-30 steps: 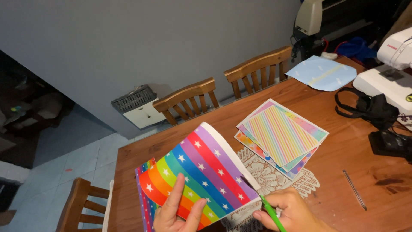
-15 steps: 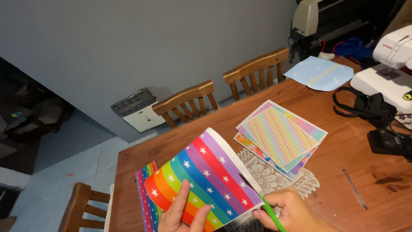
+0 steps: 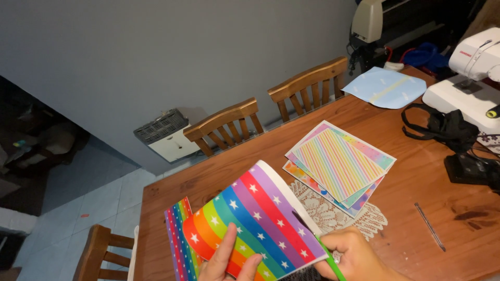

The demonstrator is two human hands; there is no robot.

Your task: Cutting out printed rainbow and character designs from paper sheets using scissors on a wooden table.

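Over table (image 3: 406, 171), left hand (image 3: 229, 260) holds rainbow sheet (image 3: 255, 218).

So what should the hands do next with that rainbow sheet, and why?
Probably keep cutting forward: the right hand has green-handled scissors at the edge of the rainbow sheet, which the left hand holds curled up off the table.

The rainbow star-striped sheet (image 3: 255, 218) now sits lower and further right than a second ago, nearer the lace doily (image 3: 333, 213). The left hand (image 3: 232, 263) and the right hand (image 3: 359, 257) have dropped with it toward the bottom edge.
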